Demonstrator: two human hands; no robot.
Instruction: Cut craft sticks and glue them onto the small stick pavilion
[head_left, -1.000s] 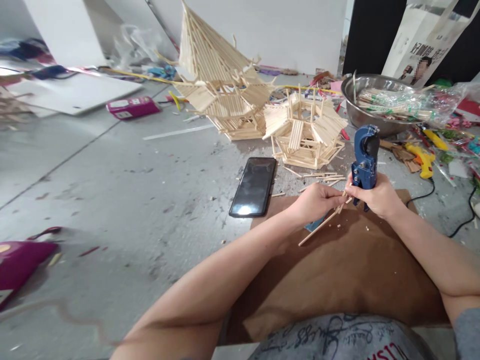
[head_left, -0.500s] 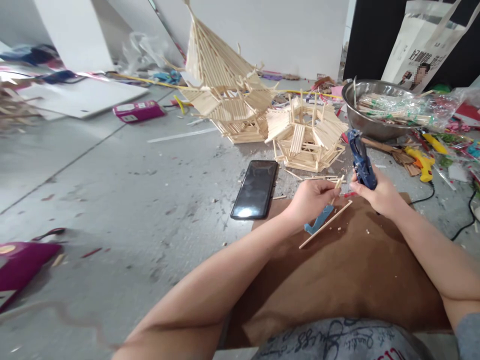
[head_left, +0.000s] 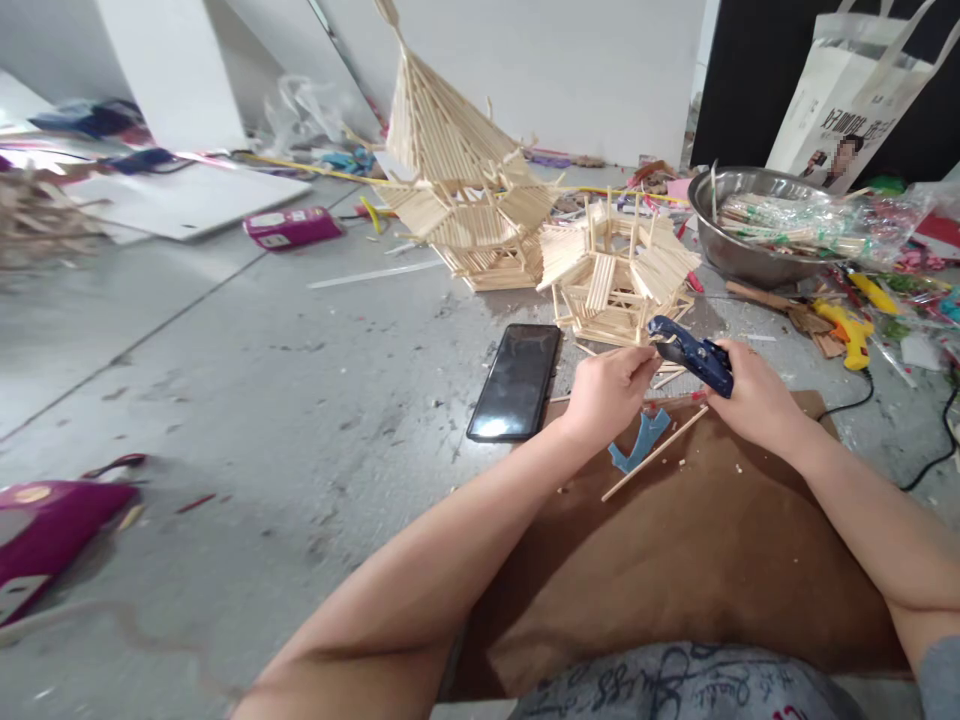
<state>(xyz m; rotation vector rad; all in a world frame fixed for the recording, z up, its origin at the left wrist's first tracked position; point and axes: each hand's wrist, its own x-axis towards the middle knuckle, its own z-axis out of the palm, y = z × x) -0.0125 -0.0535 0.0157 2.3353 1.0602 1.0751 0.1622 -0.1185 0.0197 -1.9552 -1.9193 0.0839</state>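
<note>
My right hand [head_left: 754,395] is closed round a dark blue cutter tool [head_left: 694,357], its head turned left towards my left hand. The fingers of my left hand [head_left: 611,388] are pinched at the tool's jaws; the small wooden sticks there are mostly hidden. Below my hands, on the brown board [head_left: 675,560], lie a blue V-shaped piece [head_left: 639,442] and a loose wooden stick [head_left: 655,453]. Just beyond my hands stands a low stick structure [head_left: 600,280], and behind it to the left a taller one with a pointed roof [head_left: 457,130].
A black phone [head_left: 516,382] lies left of my left hand. At the right are a metal bowl [head_left: 750,255] of bagged sticks, a yellow glue gun [head_left: 851,335] with a black cable, and scattered scraps. Purple packs [head_left: 292,228] lie at the left.
The tool has tilted from upright to pointing left, and its head has come down to my left hand's fingertips. My left hand has shifted slightly left. The view has moved a little.
</note>
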